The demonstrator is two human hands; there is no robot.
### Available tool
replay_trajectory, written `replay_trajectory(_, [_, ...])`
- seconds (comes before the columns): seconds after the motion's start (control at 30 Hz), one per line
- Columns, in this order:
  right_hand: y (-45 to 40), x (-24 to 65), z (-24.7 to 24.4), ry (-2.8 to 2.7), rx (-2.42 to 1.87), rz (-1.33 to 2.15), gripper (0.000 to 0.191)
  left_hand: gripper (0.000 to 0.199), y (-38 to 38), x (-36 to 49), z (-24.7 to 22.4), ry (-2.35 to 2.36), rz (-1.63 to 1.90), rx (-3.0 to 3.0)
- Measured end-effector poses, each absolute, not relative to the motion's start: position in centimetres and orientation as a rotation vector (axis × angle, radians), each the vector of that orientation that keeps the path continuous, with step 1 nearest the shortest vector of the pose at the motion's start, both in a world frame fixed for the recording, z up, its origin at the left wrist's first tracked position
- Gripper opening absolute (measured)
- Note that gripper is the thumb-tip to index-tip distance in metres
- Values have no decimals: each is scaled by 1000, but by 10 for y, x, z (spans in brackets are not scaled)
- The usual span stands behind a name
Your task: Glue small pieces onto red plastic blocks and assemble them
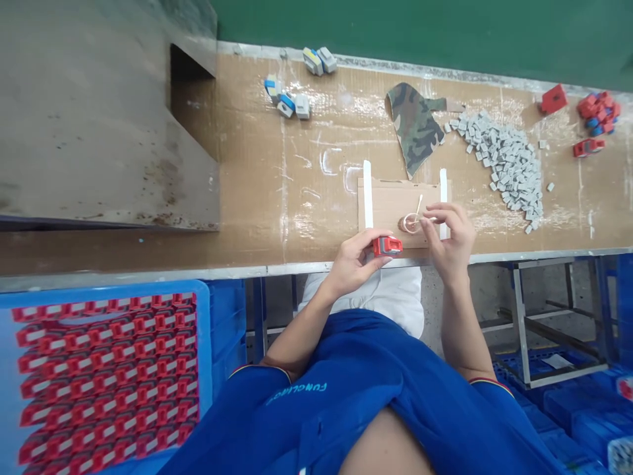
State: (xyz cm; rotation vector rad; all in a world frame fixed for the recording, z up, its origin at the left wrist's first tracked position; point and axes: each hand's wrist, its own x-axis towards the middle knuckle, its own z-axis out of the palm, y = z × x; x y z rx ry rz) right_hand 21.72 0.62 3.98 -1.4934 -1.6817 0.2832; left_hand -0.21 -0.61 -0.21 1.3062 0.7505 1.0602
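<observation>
My left hand (357, 262) grips a small red and grey toy part (388, 246) between thumb and fingers at the table's front edge. To its right, my right hand (451, 239) pinches a thin white stick (428, 219) over a small round pot (410, 223). Another cotton-tipped stick (419, 203) leans out of the pot. The pot stands on a cardboard piece (390, 198) held down by white tape strips on both sides.
A heap of grey blocks (514, 165) and a camouflage cloth (414, 125) lie beyond my right hand. Red toys (598, 112) sit far right, grey-blue ones (287, 104) back left. A blue crate (204, 343) of red parts stands front left; a metal box (99, 119) is behind it.
</observation>
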Motion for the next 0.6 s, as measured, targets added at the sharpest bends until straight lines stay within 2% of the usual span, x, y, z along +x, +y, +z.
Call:
replay_trajectory(0.1, [-2,214,52,-1748,-1527,241,46,42,-11,-10,-1,733,1044,1140])
replay_trajectory(0.13, [-3,211,61,-1744,-1510,193,51,42,-12,-15,0,732,1049,1089])
replay_trajectory(0.23, [14,189,95,-1811,-1404,153,43,40,-17,-30,0,763,1115,985])
replay_trajectory(0.33, [73,144,114,-2063,-1287,346,32,39,-21,-44,0,823,1186,935])
replay_trajectory(0.4, [128,108,107,-2191,-1300,388,31,41,-24,-51,1,855,1208,922])
replay_trajectory(0.5, [204,58,79,-2269,-1510,408,39,42,-30,-61,3,889,1228,899])
replay_trajectory(0.6, [244,28,52,-2211,-1725,461,43,42,-38,-71,6,936,1265,875])
